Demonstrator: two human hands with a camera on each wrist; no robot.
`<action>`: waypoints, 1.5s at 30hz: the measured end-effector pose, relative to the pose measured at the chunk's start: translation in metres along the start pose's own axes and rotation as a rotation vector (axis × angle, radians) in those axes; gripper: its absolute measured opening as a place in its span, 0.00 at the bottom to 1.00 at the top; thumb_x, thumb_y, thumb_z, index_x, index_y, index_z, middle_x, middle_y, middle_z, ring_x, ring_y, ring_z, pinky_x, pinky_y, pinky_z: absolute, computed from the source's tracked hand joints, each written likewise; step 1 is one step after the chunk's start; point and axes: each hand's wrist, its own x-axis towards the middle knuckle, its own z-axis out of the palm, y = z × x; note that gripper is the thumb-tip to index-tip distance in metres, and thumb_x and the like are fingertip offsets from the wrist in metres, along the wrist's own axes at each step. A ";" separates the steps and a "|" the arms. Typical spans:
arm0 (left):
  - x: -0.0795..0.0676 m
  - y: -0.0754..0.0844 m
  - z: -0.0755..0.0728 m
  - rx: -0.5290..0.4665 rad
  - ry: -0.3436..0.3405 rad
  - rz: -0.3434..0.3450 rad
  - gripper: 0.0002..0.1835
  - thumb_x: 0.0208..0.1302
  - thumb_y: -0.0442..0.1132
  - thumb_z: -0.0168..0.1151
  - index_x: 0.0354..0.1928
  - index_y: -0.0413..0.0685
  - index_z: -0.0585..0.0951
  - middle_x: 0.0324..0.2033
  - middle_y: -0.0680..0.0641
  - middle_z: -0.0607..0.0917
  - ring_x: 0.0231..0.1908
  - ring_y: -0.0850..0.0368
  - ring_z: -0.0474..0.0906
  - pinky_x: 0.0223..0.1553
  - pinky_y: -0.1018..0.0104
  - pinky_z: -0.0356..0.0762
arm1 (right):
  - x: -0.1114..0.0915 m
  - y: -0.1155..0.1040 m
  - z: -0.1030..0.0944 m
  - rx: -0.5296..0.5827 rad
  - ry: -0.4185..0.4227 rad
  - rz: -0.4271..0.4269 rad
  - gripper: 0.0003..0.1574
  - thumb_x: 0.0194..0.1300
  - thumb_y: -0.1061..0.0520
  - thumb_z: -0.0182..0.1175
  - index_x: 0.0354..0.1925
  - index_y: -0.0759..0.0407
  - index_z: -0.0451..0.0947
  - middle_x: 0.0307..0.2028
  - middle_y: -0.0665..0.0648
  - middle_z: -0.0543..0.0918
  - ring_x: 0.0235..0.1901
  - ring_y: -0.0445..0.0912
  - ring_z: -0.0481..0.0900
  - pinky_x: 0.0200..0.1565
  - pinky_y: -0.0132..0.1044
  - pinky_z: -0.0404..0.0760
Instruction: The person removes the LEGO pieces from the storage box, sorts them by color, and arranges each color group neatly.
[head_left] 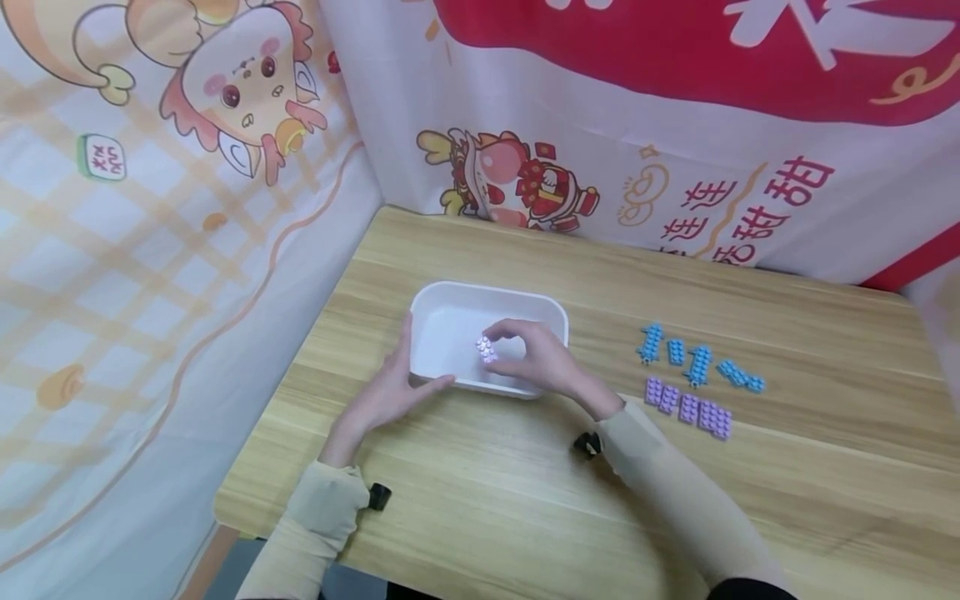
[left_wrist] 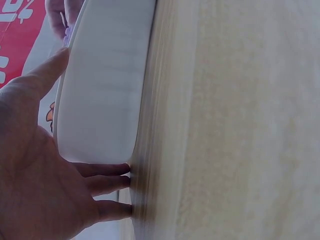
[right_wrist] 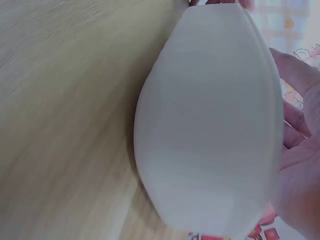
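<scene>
A white plastic bin (head_left: 446, 337) stands on the table. Above its inside, my right hand (head_left: 536, 358) pinches a light purple toy building brick (head_left: 486, 348) between thumb and fingers. The brick's studs face up in the head view, and a sliver of brick (left_wrist: 67, 36) shows past the rim in the left wrist view. At the bin's near left corner is my left hand (head_left: 386, 396), its fingers stretched along the left end and its thumb by the near rim. The bin's wall (right_wrist: 210, 120) hides the brick in the right wrist view.
On the wooden table (head_left: 480, 475), right of the bin, lies a row of purple bricks (head_left: 689, 408). Behind it are several blue bricks (head_left: 700, 367), some with side pegs. Printed cloths (head_left: 360, 125) hang along the table's left and back edges.
</scene>
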 end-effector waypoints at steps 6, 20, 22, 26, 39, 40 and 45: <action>0.001 0.001 0.000 -0.002 -0.001 -0.004 0.73 0.68 0.67 0.73 0.88 0.67 0.22 0.90 0.36 0.42 0.86 0.26 0.49 0.82 0.22 0.52 | -0.017 0.001 -0.012 -0.038 0.076 -0.064 0.30 0.64 0.57 0.81 0.60 0.68 0.86 0.62 0.67 0.90 0.66 0.63 0.85 0.74 0.61 0.81; 0.003 -0.001 0.002 0.004 -0.007 -0.011 0.74 0.68 0.68 0.73 0.88 0.58 0.23 0.90 0.36 0.39 0.88 0.29 0.45 0.85 0.27 0.49 | -0.059 0.005 -0.033 -0.076 0.169 -0.033 0.32 0.63 0.58 0.82 0.62 0.66 0.85 0.67 0.66 0.86 0.70 0.63 0.82 0.76 0.64 0.79; 0.003 -0.001 0.002 0.004 -0.008 -0.013 0.74 0.68 0.68 0.73 0.88 0.58 0.23 0.90 0.36 0.38 0.88 0.28 0.44 0.85 0.27 0.49 | -0.066 0.007 -0.036 -0.086 0.186 -0.019 0.32 0.62 0.59 0.82 0.62 0.66 0.84 0.67 0.66 0.86 0.70 0.64 0.82 0.76 0.64 0.79; 0.003 -0.002 0.001 0.007 -0.011 -0.020 0.74 0.68 0.69 0.72 0.88 0.59 0.22 0.90 0.37 0.37 0.88 0.28 0.44 0.85 0.26 0.48 | -0.081 0.012 -0.043 -0.089 0.226 0.023 0.33 0.60 0.61 0.82 0.62 0.63 0.84 0.66 0.65 0.86 0.70 0.63 0.82 0.75 0.64 0.80; 0.003 0.000 0.000 0.014 -0.030 -0.041 0.75 0.67 0.73 0.70 0.88 0.62 0.20 0.90 0.40 0.34 0.88 0.27 0.42 0.84 0.22 0.48 | -0.133 0.034 -0.064 -0.126 0.346 0.102 0.33 0.56 0.67 0.82 0.60 0.65 0.84 0.66 0.69 0.86 0.68 0.66 0.82 0.78 0.46 0.78; 0.003 0.000 0.000 0.012 -0.030 -0.040 0.75 0.67 0.73 0.70 0.88 0.63 0.20 0.90 0.40 0.34 0.88 0.27 0.42 0.84 0.22 0.48 | -0.138 0.036 -0.066 -0.134 0.361 0.098 0.33 0.56 0.67 0.82 0.60 0.65 0.85 0.65 0.69 0.86 0.68 0.66 0.82 0.79 0.38 0.76; 0.003 0.001 0.000 0.008 -0.027 -0.036 0.75 0.67 0.72 0.71 0.88 0.62 0.21 0.90 0.40 0.34 0.88 0.28 0.42 0.84 0.23 0.47 | -0.162 0.046 -0.074 -0.150 0.400 0.152 0.32 0.57 0.67 0.82 0.59 0.64 0.85 0.65 0.68 0.86 0.68 0.66 0.80 0.81 0.47 0.73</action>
